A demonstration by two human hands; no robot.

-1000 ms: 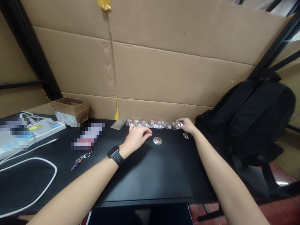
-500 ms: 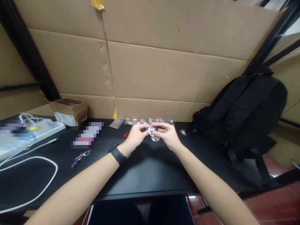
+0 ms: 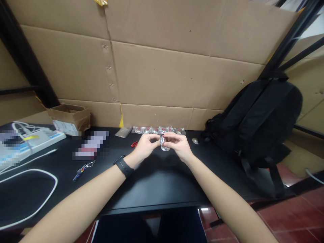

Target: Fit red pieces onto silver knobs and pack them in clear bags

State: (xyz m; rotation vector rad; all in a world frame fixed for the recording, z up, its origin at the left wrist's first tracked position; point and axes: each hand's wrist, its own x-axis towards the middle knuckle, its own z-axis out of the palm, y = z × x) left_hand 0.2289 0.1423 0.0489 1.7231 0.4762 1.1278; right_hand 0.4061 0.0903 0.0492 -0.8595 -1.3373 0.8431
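A small shiny silver disc is held up over the black table, pinched between the fingertips of both my hands. It looks like round, polished metal. My left hand, with a black watch on the wrist, grips its left edge. From the right, my right hand closes thumb and fingers on it, hiding part of it. Just below shows another silver round piece; whether it joins the held disc I cannot tell. A red cord lies left of my hands, and a similar silver piece rests to the right.
Several clear-wrapped silver and red items line the cardboard wall, beside a flat plastic bag. Leftward are a cardboard box, a keychain and a white cable. A black backpack stands at right.
The held disc has turned from facing me to a more edge-on angle, nearer the lower round piece. Both hands keep their pinch. The whole view has shifted slightly.
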